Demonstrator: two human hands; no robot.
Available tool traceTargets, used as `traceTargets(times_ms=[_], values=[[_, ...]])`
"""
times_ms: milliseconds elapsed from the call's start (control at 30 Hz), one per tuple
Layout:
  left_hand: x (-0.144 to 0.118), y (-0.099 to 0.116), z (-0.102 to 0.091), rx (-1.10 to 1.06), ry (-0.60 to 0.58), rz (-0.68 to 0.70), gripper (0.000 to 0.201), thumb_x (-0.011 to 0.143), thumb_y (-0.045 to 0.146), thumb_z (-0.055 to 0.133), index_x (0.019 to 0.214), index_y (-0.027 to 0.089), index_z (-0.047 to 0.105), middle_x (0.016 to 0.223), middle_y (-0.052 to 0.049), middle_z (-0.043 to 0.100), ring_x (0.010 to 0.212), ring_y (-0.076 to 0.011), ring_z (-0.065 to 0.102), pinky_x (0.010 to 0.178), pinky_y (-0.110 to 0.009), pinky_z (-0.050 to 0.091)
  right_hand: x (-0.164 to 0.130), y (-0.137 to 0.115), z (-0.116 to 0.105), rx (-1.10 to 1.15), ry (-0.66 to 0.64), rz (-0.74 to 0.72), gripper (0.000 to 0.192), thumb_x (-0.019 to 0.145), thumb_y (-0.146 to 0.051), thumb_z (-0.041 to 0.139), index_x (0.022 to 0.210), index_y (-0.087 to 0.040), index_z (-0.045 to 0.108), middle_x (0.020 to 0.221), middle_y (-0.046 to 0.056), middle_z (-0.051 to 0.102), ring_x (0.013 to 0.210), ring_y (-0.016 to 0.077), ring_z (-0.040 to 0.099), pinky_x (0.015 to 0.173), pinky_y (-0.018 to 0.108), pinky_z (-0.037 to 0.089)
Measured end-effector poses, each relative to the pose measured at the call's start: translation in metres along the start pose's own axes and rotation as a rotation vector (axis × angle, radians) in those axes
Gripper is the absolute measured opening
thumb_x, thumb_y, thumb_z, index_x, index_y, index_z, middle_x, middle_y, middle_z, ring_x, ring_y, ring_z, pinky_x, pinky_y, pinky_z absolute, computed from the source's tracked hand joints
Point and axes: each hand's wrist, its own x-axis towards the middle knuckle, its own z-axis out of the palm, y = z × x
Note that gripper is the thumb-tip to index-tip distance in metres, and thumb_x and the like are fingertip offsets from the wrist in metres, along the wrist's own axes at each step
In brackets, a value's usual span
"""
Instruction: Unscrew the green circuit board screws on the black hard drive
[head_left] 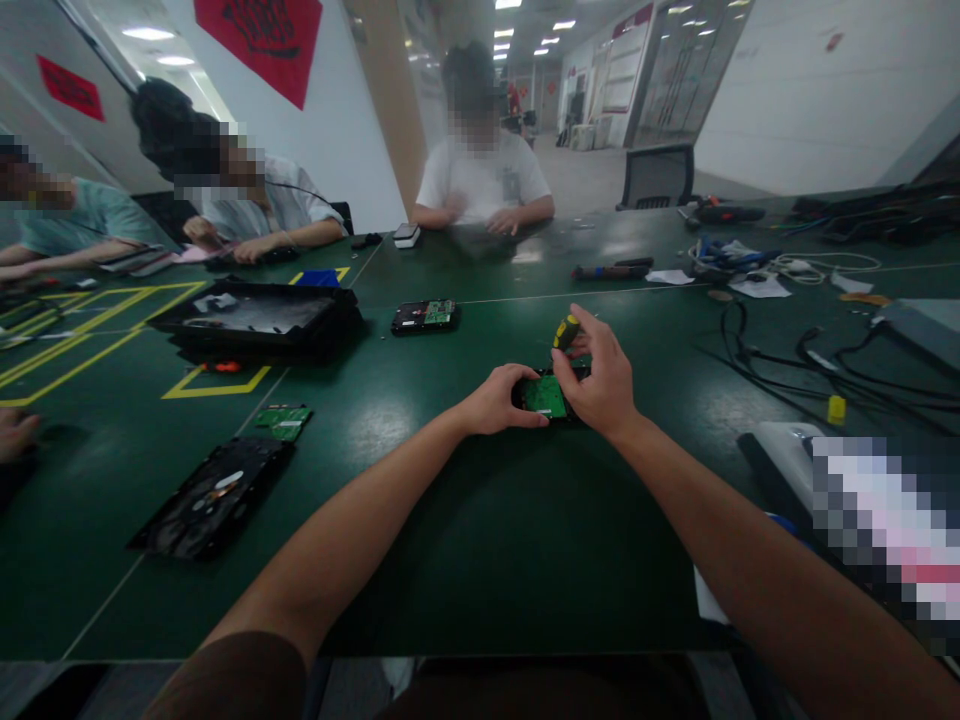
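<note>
A small black hard drive (546,396) with a green circuit board facing up lies on the dark green table (465,520) in front of me. My left hand (499,400) grips its left end. My right hand (600,375) holds a screwdriver with a yellow and black handle (565,332), tip down onto the drive's right side. The tip itself is hidden behind my fingers.
An opened hard drive (214,500) and a loose green board (283,420) lie at left, a black tray (255,322) and another drive (425,316) farther back. Cables (810,360) and tools crowd the right. Three people sit across the table.
</note>
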Motion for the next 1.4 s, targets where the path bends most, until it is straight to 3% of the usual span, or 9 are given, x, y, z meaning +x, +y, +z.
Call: traceTargets(times_ms=[100,233,433,633,800,1000,1167,1400], values=[[-0.0005,0.0002,0.0001,-0.005,-0.004,-0.008,0.08,0.067,0.054,0.089,0.132,0.019,0.061,0.133,-0.013,0.061,0.122,-0.0326,0.058,0.107,-0.05,0.049,0.0003,0.0007,0.0,-0.007,-0.011,-0.002,0.066,0.095,-0.029,0.064,0.156,-0.033,0.041,0.13,0.01,0.063,0.096,0.0257,0.07,0.084,0.048,0.066],[-0.001,0.0,0.0013,-0.018,0.001,-0.03,0.081,0.067,0.055,0.089,0.133,0.018,0.06,0.131,-0.013,0.061,0.122,-0.0328,0.059,0.106,-0.05,0.049,-0.0003,0.0033,0.0013,0.013,-0.034,0.008,0.068,0.097,-0.028,0.059,0.16,-0.033,0.034,0.139,0.01,0.063,0.103,0.0273,0.071,0.095,0.052,0.063],[-0.0011,-0.0017,0.0014,-0.008,-0.001,-0.015,0.081,0.068,0.055,0.088,0.135,0.019,0.058,0.134,-0.013,0.06,0.123,-0.0321,0.058,0.108,-0.049,0.049,-0.0002,0.004,0.0018,-0.029,0.015,0.006,0.068,0.093,-0.032,0.066,0.156,-0.033,0.039,0.138,0.01,0.063,0.094,0.0264,0.072,0.082,0.049,0.066],[-0.0023,-0.0022,0.0007,-0.019,0.002,-0.021,0.084,0.067,0.057,0.088,0.135,0.018,0.058,0.135,-0.015,0.059,0.124,-0.0329,0.057,0.109,-0.05,0.048,0.0,0.0022,0.0006,0.042,-0.027,0.003,0.067,0.096,-0.024,0.061,0.158,-0.031,0.036,0.139,0.01,0.063,0.099,0.0249,0.073,0.092,0.047,0.063],[-0.0026,0.0011,-0.0009,-0.001,-0.008,-0.005,0.082,0.069,0.057,0.087,0.136,0.019,0.059,0.135,-0.014,0.059,0.126,-0.0328,0.056,0.111,-0.05,0.047,0.0019,0.0021,-0.0012,-0.008,0.003,-0.001,0.064,0.093,-0.028,0.067,0.153,-0.03,0.044,0.131,0.01,0.064,0.093,0.0243,0.071,0.082,0.045,0.065],[-0.0026,0.0024,-0.0021,-0.009,-0.016,-0.035,0.083,0.067,0.055,0.088,0.136,0.021,0.058,0.139,-0.013,0.058,0.129,-0.0331,0.055,0.112,-0.051,0.046,0.0025,0.0024,-0.004,0.018,-0.042,0.037,0.063,0.097,-0.027,0.059,0.156,-0.031,0.04,0.133,0.01,0.065,0.097,0.0248,0.073,0.093,0.049,0.063],[-0.0033,0.0028,-0.0025,0.006,-0.017,-0.013,0.083,0.069,0.056,0.087,0.137,0.019,0.058,0.138,-0.014,0.059,0.128,-0.0333,0.056,0.111,-0.05,0.047,0.0049,0.0029,-0.0057,-0.008,0.008,0.025,0.062,0.092,-0.031,0.069,0.15,-0.03,0.047,0.134,0.012,0.063,0.092,0.0252,0.072,0.081,0.048,0.066],[-0.0036,0.0036,-0.0018,0.006,-0.009,-0.016,0.084,0.069,0.056,0.087,0.137,0.017,0.057,0.139,-0.015,0.058,0.128,-0.0326,0.055,0.112,-0.048,0.046,0.0063,-0.0018,-0.0067,0.033,-0.024,-0.01,0.057,0.096,-0.025,0.062,0.151,-0.031,0.047,0.134,0.009,0.063,0.092,0.0211,0.073,0.088,0.045,0.064]])
